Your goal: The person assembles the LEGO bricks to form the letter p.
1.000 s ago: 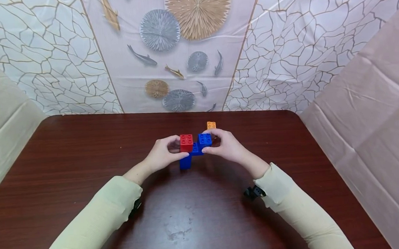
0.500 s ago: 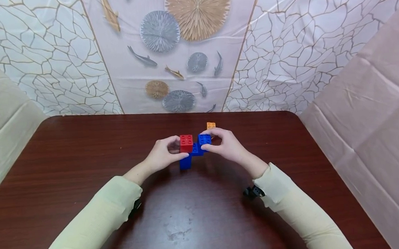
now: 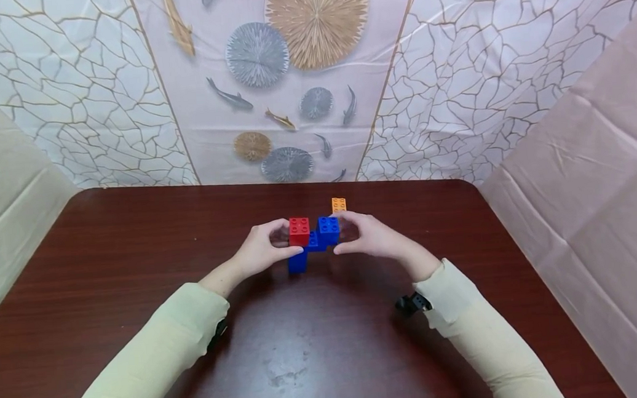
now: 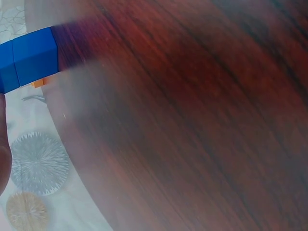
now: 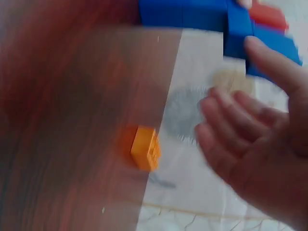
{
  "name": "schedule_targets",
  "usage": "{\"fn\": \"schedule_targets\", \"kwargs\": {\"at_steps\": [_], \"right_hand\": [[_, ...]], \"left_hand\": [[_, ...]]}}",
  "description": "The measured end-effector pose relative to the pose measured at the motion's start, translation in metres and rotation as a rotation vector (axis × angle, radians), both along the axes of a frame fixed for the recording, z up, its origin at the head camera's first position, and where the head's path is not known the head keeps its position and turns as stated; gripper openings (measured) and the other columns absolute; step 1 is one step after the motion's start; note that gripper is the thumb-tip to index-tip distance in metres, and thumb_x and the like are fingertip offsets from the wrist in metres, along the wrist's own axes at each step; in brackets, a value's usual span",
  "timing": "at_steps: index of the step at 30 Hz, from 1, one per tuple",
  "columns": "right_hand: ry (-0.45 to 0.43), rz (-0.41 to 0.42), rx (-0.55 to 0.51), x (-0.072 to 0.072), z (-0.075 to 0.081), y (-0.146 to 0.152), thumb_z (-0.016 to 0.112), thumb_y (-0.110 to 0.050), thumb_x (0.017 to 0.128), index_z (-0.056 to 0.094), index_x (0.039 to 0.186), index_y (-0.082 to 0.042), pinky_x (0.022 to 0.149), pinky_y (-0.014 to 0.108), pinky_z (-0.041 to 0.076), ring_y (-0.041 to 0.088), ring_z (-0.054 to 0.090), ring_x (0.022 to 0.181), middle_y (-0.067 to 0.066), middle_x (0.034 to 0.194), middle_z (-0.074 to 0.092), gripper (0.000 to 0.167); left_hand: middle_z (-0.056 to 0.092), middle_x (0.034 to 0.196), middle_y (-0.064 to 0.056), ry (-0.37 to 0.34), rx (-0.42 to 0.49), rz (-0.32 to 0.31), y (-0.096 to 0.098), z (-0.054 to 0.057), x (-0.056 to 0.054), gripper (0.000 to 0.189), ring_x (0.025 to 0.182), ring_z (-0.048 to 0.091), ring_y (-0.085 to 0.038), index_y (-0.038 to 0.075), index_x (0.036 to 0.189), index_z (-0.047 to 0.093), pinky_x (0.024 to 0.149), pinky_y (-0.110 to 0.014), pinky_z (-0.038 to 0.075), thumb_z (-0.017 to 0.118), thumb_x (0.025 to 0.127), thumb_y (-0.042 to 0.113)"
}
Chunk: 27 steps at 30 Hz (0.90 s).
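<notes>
In the head view my left hand (image 3: 258,250) pinches a red building brick (image 3: 299,230) from its left side, thumb in front and fingers behind. The red brick tops a joined structure of blue bricks (image 3: 297,262), with a stacked blue column under it. A raised blue brick (image 3: 328,230) forms the structure's right side. Close to that brick my right hand (image 3: 379,238) has its thumb and fingers spread apart, holding nothing. The right wrist view shows the same loose fingers (image 5: 231,125) beside the blue bricks (image 5: 204,14).
An orange brick (image 3: 338,204) stands behind the structure, partly covered by my right hand in the head view. The dark wooden table (image 3: 284,349) reaches back to a patterned cloth (image 3: 286,133), with plain cloth along both sides.
My right hand has let go of the right-hand blue brick and drawn slightly to the right, thumb and fingers spreading. My left hand stays on the red brick. The view has tilted slightly.
</notes>
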State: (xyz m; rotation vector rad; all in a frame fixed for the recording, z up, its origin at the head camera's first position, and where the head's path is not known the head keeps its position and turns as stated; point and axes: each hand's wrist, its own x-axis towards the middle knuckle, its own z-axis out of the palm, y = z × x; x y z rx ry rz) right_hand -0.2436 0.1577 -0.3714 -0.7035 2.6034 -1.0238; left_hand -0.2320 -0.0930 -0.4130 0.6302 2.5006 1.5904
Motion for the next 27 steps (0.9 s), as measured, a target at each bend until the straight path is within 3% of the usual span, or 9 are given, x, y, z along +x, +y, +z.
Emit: {"fn": "schedule_targets", "kwargs": {"at_steps": [3,10,14,22,27], "right_hand": [[-0.020,-0.039,0.090,-0.012,-0.003,0.008,0.073,-0.020,0.081,0.052,0.124,0.000,0.090,0.040,0.051,0.027,0.062,0.100,0.016,0.109,0.063,0.052],[-0.056,-0.357,0.198,-0.043,-0.024,0.006,0.067,-0.037,0.084,0.051,0.125,-0.002,0.087,0.039,0.050,0.027,0.056,0.096,0.016,0.112,0.060,0.056],[-0.053,-0.466,0.232,-0.056,-0.037,0.000,0.063,-0.042,0.086,0.048,0.127,-0.001,0.088,0.039,0.050,0.028,0.055,0.094,0.018,0.113,0.060,0.060],[-0.017,-0.523,0.367,-0.069,-0.055,-0.010,0.056,-0.060,0.083,0.039,0.136,0.002,0.100,0.048,0.043,0.033,0.051,0.111,0.022,0.131,0.048,0.083],[0.013,-0.504,0.415,-0.073,-0.059,-0.018,0.057,-0.051,0.085,0.043,0.135,0.000,0.095,0.048,0.046,0.031,0.050,0.106,0.019,0.125,0.049,0.072]], "left_hand": [[0.068,0.101,-0.007,0.001,-0.002,0.005,0.000,0.000,0.000,0.032,0.093,0.065,-0.018,0.010,0.102,0.061,0.089,-0.035,0.053,0.077,0.077,0.021],[0.068,0.101,-0.008,-0.012,0.005,0.005,0.000,0.000,0.000,0.030,0.094,0.065,-0.019,0.009,0.101,0.061,0.090,-0.035,0.053,0.077,0.078,0.020],[0.068,0.101,-0.007,-0.015,0.002,0.004,0.002,0.000,0.000,0.030,0.095,0.065,-0.018,0.010,0.102,0.061,0.090,-0.035,0.052,0.076,0.078,0.020],[0.068,0.101,-0.007,-0.003,-0.024,-0.009,0.002,0.002,0.002,0.031,0.095,0.064,-0.018,0.009,0.103,0.060,0.089,-0.034,0.053,0.075,0.079,0.021],[0.067,0.101,-0.007,-0.007,-0.029,-0.002,0.001,0.005,0.003,0.029,0.095,0.063,-0.018,0.010,0.102,0.060,0.090,-0.034,0.052,0.075,0.079,0.020]]}}
